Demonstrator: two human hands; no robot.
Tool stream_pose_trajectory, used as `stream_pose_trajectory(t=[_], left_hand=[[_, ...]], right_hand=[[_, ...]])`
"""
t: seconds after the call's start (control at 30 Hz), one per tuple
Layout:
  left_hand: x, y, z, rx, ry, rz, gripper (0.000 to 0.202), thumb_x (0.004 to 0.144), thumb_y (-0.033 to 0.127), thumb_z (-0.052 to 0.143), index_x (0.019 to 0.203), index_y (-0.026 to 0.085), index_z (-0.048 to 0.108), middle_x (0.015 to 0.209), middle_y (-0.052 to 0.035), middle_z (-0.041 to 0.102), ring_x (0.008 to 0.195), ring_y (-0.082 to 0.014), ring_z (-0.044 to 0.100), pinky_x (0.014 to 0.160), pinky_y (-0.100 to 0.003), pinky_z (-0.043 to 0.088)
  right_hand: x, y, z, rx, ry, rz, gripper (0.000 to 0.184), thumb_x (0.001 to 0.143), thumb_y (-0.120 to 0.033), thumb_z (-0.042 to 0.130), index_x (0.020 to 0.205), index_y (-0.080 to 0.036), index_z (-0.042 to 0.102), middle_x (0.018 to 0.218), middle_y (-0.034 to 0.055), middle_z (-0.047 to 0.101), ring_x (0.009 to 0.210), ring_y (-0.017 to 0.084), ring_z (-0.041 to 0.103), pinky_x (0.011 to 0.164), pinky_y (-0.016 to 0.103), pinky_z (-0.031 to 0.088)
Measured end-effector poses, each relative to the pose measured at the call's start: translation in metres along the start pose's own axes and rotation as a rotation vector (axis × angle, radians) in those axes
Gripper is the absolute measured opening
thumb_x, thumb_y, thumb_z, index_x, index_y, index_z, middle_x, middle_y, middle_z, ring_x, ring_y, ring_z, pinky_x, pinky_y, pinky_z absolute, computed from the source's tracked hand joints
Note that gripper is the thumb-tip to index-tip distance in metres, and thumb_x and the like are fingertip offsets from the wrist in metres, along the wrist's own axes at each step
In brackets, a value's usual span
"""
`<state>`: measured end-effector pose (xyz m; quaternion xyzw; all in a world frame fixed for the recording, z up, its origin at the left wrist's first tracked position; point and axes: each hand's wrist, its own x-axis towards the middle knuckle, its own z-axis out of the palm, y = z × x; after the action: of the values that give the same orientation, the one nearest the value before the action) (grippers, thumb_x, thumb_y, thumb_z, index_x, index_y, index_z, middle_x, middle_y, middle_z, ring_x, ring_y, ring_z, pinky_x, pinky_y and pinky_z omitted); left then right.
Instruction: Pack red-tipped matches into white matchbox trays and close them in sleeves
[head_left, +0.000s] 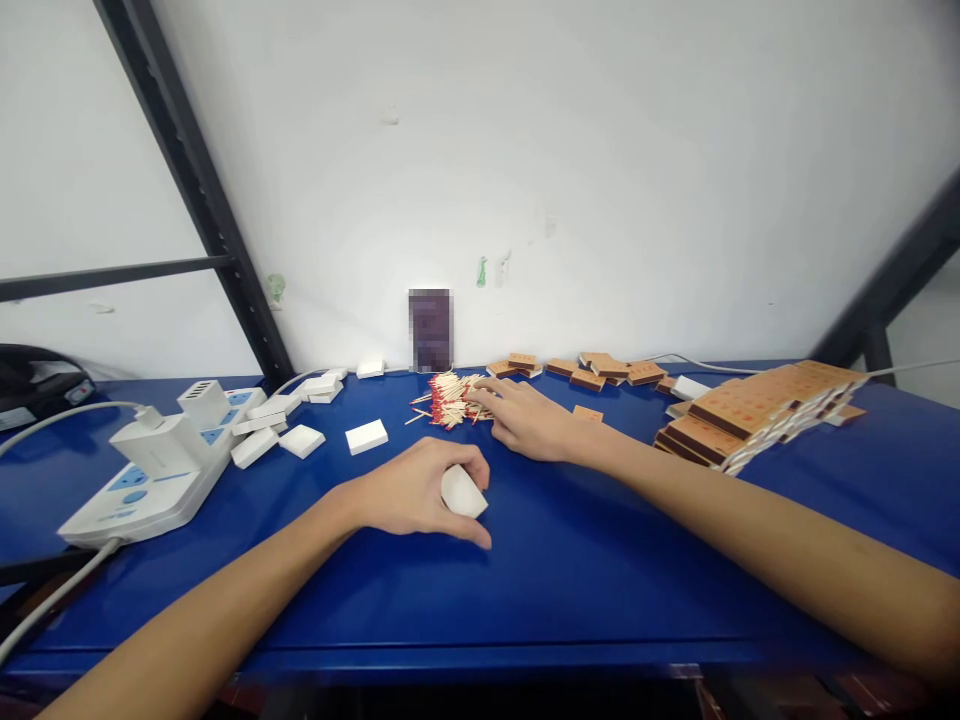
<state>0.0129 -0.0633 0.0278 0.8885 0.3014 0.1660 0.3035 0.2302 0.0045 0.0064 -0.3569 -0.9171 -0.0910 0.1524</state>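
My left hand (420, 488) curls round a small white matchbox tray (463, 492) just above the table, fingers over its far side and thumb at the near side. Whether the tray holds anything cannot be seen. At the back middle lies a loose pile of matches (450, 400) with pale sticks and red heads. My right hand (529, 415) reaches over the pile's right side, palm down, fingers stretched out and apart, their tips touching the matches. No match shows clearly between those fingers. Another white tray (367, 437) rests on the table left of the pile.
More white trays (302, 441) lie scattered at the left beside a power strip (172, 500) with plugs and cables. Orange-brown matchbox sleeves (600, 366) lie along the back, with a large stack (750, 405) at the right. A dark upright panel (431, 330) leans on the wall.
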Motion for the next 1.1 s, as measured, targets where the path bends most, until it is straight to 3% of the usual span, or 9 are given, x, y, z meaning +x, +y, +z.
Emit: stream_pose_trajectory(t=[0.13, 0.27, 0.43, 0.57, 0.67, 0.73, 0.83, 0.97, 1.1], left_hand=[[-0.002, 0.001, -0.006, 0.059, 0.035, 0.033, 0.033, 0.076, 0.045, 0.072, 0.095, 0.02, 0.062, 0.095, -0.0018, 0.067, 0.088, -0.017, 0.061, 0.081, -0.029, 0.045], [-0.002, 0.001, -0.012, 0.047, 0.024, -0.015, 0.029, 0.086, 0.039, 0.061, 0.11, 0.022, 0.06, 0.106, -0.0031, 0.066, 0.09, -0.0175, 0.062, 0.079, -0.029, 0.049], [-0.014, 0.019, -0.001, 0.333, 0.035, 0.016, 0.03, 0.094, 0.033, 0.046, 0.119, 0.023, 0.059, 0.129, -0.0076, 0.055, 0.118, -0.0226, 0.054, 0.099, -0.035, 0.045], [-0.031, 0.042, 0.007, 0.485, 0.009, 0.037, 0.037, 0.098, 0.03, 0.037, 0.131, 0.027, 0.052, 0.14, -0.0068, 0.047, 0.124, -0.0224, 0.052, 0.099, -0.034, 0.046], [-0.033, 0.045, -0.001, 0.611, -0.023, 0.024, 0.04, 0.097, 0.028, 0.036, 0.135, 0.027, 0.049, 0.14, -0.0071, 0.048, 0.121, -0.0242, 0.054, 0.092, -0.036, 0.048], [-0.023, 0.036, -0.013, 0.672, -0.004, 0.005, 0.04, 0.097, 0.03, 0.033, 0.133, 0.025, 0.05, 0.134, -0.0073, 0.054, 0.116, -0.0242, 0.056, 0.092, -0.037, 0.047], [0.006, 0.008, -0.035, 0.756, 0.179, -0.067, 0.042, 0.095, 0.041, 0.04, 0.129, 0.02, 0.053, 0.125, -0.0106, 0.058, 0.114, -0.0285, 0.054, 0.094, -0.042, 0.045], [0.046, -0.035, -0.048, 0.752, 0.134, -0.113, 0.073, 0.08, 0.056, 0.058, 0.136, 0.011, 0.046, 0.134, -0.0168, 0.05, 0.12, -0.0329, 0.049, 0.099, -0.044, 0.041], [0.059, -0.057, -0.044, 0.767, 0.149, -0.086, 0.07, 0.08, 0.052, 0.059, 0.136, 0.011, 0.046, 0.138, -0.0171, 0.046, 0.124, -0.0329, 0.047, 0.102, -0.044, 0.039]], right_hand=[[0.004, 0.007, 0.0, -0.017, -0.011, 0.027, 0.055, 0.079, -0.008, 0.048, 0.134, -0.015, 0.045, 0.139, 0.0175, 0.045, 0.125, 0.033, 0.046, 0.096, 0.048, 0.044], [0.003, 0.02, 0.004, 0.003, -0.076, 0.009, 0.064, 0.077, -0.005, 0.048, 0.139, -0.018, 0.041, 0.145, 0.0156, 0.039, 0.128, 0.03, 0.043, 0.099, 0.046, 0.043], [0.0, 0.024, 0.007, 0.036, -0.063, -0.016, 0.058, 0.084, -0.011, 0.047, 0.141, -0.018, 0.04, 0.146, 0.0149, 0.04, 0.129, 0.029, 0.043, 0.104, 0.046, 0.04], [0.0, 0.018, -0.001, 0.017, -0.072, -0.002, 0.059, 0.083, -0.011, 0.049, 0.141, -0.017, 0.04, 0.145, 0.017, 0.04, 0.126, 0.031, 0.046, 0.1, 0.05, 0.042], [0.003, 0.015, -0.008, 0.007, -0.1, 0.013, 0.063, 0.081, -0.011, 0.051, 0.143, -0.015, 0.039, 0.146, 0.0189, 0.039, 0.129, 0.034, 0.042, 0.101, 0.051, 0.041], [0.007, 0.015, -0.012, 0.012, -0.114, -0.002, 0.066, 0.079, -0.011, 0.054, 0.143, -0.015, 0.038, 0.146, 0.0189, 0.04, 0.131, 0.034, 0.041, 0.101, 0.052, 0.04], [0.015, 0.017, -0.016, 0.0, -0.134, -0.039, 0.072, 0.074, -0.012, 0.058, 0.143, -0.016, 0.038, 0.148, 0.0176, 0.038, 0.132, 0.034, 0.04, 0.103, 0.052, 0.038], [0.027, 0.022, -0.018, -0.01, -0.211, -0.051, 0.076, 0.07, -0.017, 0.065, 0.142, -0.015, 0.04, 0.151, 0.0186, 0.035, 0.134, 0.035, 0.039, 0.105, 0.051, 0.036], [0.031, 0.026, -0.018, 0.009, -0.21, -0.08, 0.072, 0.07, -0.019, 0.067, 0.139, -0.014, 0.045, 0.142, 0.0177, 0.048, 0.127, 0.033, 0.046, 0.103, 0.049, 0.039]])
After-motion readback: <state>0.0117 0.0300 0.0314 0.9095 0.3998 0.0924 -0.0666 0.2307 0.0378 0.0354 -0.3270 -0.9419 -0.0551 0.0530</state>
